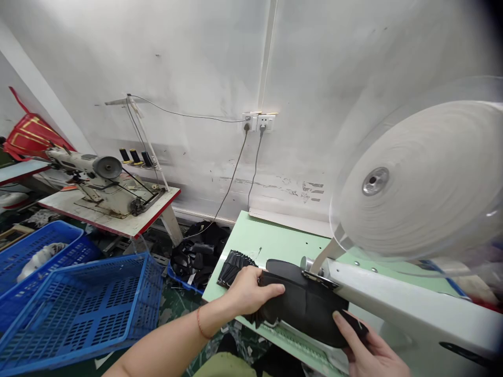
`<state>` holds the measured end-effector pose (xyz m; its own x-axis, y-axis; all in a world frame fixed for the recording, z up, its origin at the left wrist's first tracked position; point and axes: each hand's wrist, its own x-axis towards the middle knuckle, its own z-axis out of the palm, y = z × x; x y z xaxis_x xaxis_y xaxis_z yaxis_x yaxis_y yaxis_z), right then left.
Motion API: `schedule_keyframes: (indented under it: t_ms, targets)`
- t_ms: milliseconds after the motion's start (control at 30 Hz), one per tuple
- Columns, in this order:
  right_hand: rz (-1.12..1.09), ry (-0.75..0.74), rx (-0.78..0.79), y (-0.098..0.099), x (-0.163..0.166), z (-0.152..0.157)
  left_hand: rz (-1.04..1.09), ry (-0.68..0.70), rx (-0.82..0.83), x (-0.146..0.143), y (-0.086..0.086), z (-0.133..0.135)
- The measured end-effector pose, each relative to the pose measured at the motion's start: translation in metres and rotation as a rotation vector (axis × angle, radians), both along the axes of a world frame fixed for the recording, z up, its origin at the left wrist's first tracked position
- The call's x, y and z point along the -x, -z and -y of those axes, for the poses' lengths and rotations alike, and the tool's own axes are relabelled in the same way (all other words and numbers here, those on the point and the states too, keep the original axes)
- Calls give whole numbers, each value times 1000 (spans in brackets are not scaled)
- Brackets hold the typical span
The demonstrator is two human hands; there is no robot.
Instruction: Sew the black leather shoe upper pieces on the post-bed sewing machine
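Note:
A curved black moulded panel (310, 309) lies across the arm end of a white machine (365, 283), under its metal tape guide (320, 278). My left hand (253, 290) grips the panel's left end, thumb on top. At the lower right, my right hand (363, 343) pinches the panel's right end between thumb and fingers. Pale tape (329, 253) runs down to the guide from a large white tape roll (424, 178) in a clear holder. Beside my left hand, a row of stacked black pieces (234, 266) rests on the light green table (251, 235).
Blue plastic baskets (133, 309) stand on the floor at left. Behind them is a sewing machine (106, 180) on a red-edged table, with thread spools (135, 156). Black items (196, 256) fill a bin beside the green table. Cords hang from wall sockets (257, 123).

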<state>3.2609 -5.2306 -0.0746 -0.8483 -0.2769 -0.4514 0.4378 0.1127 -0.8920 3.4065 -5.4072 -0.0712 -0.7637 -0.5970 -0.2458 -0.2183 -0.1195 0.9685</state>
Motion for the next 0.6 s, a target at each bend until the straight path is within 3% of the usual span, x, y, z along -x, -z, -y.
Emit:
schedule_keyframes:
  t_ms: [100, 333, 600]
  targets:
    - [79, 61, 87, 2, 3, 10, -10, 8, -86, 14, 7, 6]
    - [183, 31, 173, 6, 11, 18, -81, 107, -341, 21, 11, 12]
    - [199, 112, 220, 11, 25, 32, -68, 6, -528, 38, 7, 21]
